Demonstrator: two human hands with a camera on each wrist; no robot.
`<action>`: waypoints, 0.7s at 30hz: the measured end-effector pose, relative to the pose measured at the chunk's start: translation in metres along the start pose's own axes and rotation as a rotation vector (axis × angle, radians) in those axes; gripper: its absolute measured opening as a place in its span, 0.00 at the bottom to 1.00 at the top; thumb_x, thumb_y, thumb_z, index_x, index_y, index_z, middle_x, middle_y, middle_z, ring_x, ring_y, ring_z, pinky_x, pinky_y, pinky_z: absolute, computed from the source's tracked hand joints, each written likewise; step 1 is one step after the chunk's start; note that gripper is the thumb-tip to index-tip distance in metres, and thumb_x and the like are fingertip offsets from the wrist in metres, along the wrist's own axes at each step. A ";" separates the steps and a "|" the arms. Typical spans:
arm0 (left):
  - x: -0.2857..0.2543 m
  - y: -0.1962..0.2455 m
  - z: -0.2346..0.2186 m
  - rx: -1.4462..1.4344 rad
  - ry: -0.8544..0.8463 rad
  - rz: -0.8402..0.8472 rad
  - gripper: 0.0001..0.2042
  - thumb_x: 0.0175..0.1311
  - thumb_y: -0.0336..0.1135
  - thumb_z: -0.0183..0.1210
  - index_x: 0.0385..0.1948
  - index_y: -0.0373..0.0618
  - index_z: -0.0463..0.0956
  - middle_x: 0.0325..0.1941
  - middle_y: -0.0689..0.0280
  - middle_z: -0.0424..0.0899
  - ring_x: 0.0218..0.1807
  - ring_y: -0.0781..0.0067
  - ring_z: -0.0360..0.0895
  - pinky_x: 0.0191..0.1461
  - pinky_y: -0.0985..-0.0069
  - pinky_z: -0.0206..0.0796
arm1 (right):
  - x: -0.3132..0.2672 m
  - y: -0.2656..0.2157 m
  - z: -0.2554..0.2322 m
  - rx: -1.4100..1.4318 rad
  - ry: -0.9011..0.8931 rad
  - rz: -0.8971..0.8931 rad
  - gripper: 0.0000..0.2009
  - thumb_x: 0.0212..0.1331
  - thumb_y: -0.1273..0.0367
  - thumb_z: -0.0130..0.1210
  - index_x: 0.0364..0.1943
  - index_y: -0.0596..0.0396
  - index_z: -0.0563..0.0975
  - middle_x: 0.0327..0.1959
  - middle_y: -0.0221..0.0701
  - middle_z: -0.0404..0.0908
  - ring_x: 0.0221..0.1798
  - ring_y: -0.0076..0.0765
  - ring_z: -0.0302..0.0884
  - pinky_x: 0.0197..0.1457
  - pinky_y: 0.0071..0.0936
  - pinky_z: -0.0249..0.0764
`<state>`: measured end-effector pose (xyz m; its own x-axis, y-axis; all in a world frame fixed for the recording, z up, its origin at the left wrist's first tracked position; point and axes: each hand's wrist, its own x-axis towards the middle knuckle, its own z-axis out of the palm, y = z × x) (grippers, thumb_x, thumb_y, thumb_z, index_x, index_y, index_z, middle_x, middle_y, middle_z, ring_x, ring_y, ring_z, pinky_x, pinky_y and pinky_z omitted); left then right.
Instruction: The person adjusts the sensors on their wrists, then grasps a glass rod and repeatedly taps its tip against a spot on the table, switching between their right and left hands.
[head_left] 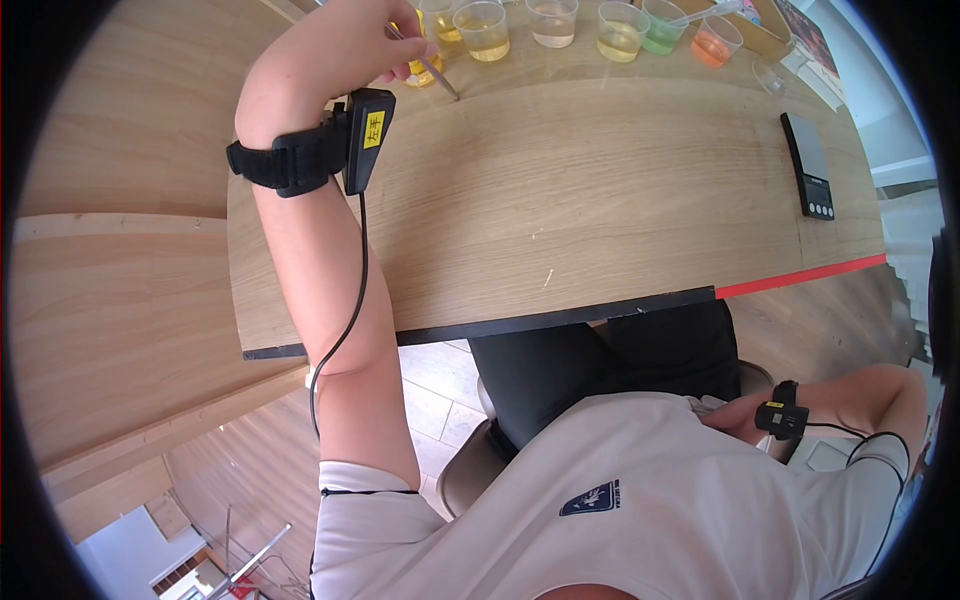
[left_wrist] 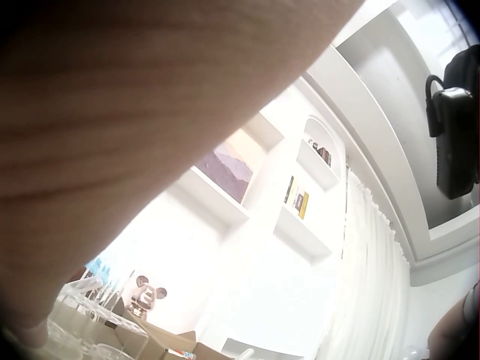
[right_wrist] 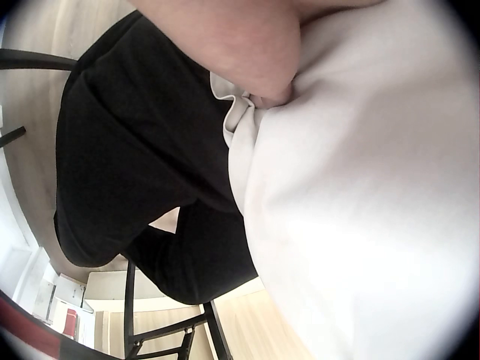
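Note:
At the far left of the table, my left hand (head_left: 385, 40) pinches a thin greyish stick (head_left: 437, 76) between thumb and fingers. The stick slants down to the right, its lower end close over the tabletop. Right behind these fingers stands a cup of yellow liquid (head_left: 424, 72), partly hidden by them. In the left wrist view, the forearm and hand cover much of the picture. Low at my body, my right hand (head_left: 735, 415) grips the hem of the light shirt (right_wrist: 240, 120), where the cloth bunches up. Most of its fingers are hidden.
Several clear cups line the table's far edge, among them a pale yellow one (head_left: 622, 40), a green one (head_left: 661, 35) and an orange one (head_left: 714, 48). A pocket scale (head_left: 808, 170) lies at the right. A cardboard box (head_left: 765, 40) stands behind.

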<state>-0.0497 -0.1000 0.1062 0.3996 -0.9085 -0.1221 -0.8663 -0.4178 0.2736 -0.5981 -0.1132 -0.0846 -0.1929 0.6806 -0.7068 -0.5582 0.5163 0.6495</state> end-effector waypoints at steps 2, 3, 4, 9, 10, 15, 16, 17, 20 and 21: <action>0.001 -0.002 0.001 0.009 -0.005 0.014 0.13 0.69 0.41 0.64 0.45 0.41 0.85 0.33 0.66 0.88 0.35 0.78 0.83 0.37 0.79 0.72 | -0.001 -0.001 0.001 -0.008 0.017 0.000 0.15 0.75 0.61 0.54 0.58 0.51 0.78 0.62 0.25 0.81 0.63 0.26 0.76 0.71 0.31 0.70; 0.002 -0.002 0.001 0.016 -0.011 0.028 0.13 0.69 0.42 0.64 0.43 0.41 0.85 0.32 0.66 0.88 0.35 0.78 0.83 0.36 0.79 0.72 | -0.001 -0.001 0.002 -0.008 0.017 0.000 0.15 0.75 0.61 0.54 0.58 0.51 0.78 0.62 0.25 0.81 0.63 0.26 0.76 0.71 0.31 0.70; 0.002 -0.002 0.001 0.016 -0.011 0.028 0.13 0.69 0.42 0.64 0.43 0.41 0.85 0.32 0.66 0.88 0.35 0.78 0.83 0.36 0.79 0.72 | -0.002 -0.001 0.002 -0.021 0.007 0.002 0.15 0.75 0.61 0.54 0.58 0.51 0.77 0.63 0.25 0.80 0.63 0.26 0.75 0.72 0.31 0.69; 0.003 0.002 0.000 0.048 -0.016 0.031 0.14 0.68 0.45 0.65 0.38 0.41 0.87 0.29 0.66 0.88 0.32 0.78 0.83 0.35 0.79 0.72 | 0.004 -0.001 -0.002 -0.038 -0.009 0.013 0.15 0.76 0.60 0.53 0.59 0.50 0.77 0.64 0.25 0.80 0.64 0.26 0.75 0.72 0.33 0.68; 0.003 0.003 0.000 0.048 -0.016 0.031 0.14 0.68 0.45 0.65 0.38 0.41 0.87 0.29 0.66 0.88 0.32 0.78 0.83 0.35 0.79 0.72 | 0.004 -0.002 -0.003 -0.047 -0.012 0.015 0.16 0.76 0.59 0.53 0.59 0.50 0.77 0.64 0.25 0.79 0.65 0.27 0.74 0.73 0.33 0.68; 0.004 0.003 -0.002 0.049 -0.066 0.024 0.16 0.67 0.46 0.66 0.37 0.41 0.88 0.28 0.66 0.88 0.32 0.77 0.83 0.36 0.79 0.73 | -0.005 -0.001 0.008 -0.061 0.029 0.001 0.16 0.76 0.59 0.53 0.60 0.50 0.76 0.66 0.26 0.78 0.66 0.27 0.74 0.73 0.33 0.67; 0.004 0.003 -0.002 0.048 -0.067 0.024 0.16 0.67 0.46 0.66 0.37 0.41 0.88 0.28 0.66 0.88 0.32 0.77 0.83 0.36 0.79 0.73 | -0.007 0.000 0.009 -0.061 0.027 0.001 0.17 0.75 0.59 0.53 0.60 0.51 0.76 0.66 0.26 0.78 0.66 0.28 0.73 0.74 0.33 0.67; 0.004 0.004 -0.003 0.047 -0.071 0.016 0.16 0.67 0.47 0.66 0.37 0.41 0.88 0.28 0.66 0.88 0.32 0.77 0.83 0.36 0.79 0.73 | -0.007 0.000 0.009 -0.061 0.024 0.000 0.17 0.75 0.59 0.54 0.61 0.51 0.76 0.67 0.27 0.77 0.67 0.28 0.73 0.74 0.33 0.67; 0.003 0.004 -0.002 0.058 -0.065 0.011 0.16 0.67 0.47 0.66 0.37 0.41 0.88 0.28 0.66 0.88 0.31 0.77 0.83 0.37 0.79 0.73 | -0.007 0.001 0.008 -0.057 0.033 -0.004 0.18 0.75 0.59 0.54 0.62 0.51 0.75 0.68 0.27 0.77 0.68 0.29 0.72 0.75 0.33 0.66; 0.003 0.004 -0.002 0.071 -0.054 0.014 0.16 0.67 0.47 0.66 0.36 0.42 0.88 0.28 0.66 0.88 0.31 0.77 0.83 0.37 0.79 0.73 | -0.007 0.001 0.009 -0.057 0.033 -0.004 0.18 0.75 0.59 0.54 0.62 0.51 0.75 0.68 0.27 0.77 0.68 0.29 0.72 0.75 0.33 0.66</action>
<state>-0.0515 -0.1046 0.1087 0.3722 -0.9123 -0.1709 -0.8914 -0.4027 0.2080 -0.5899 -0.1131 -0.0769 -0.2165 0.6608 -0.7187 -0.6036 0.4880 0.6305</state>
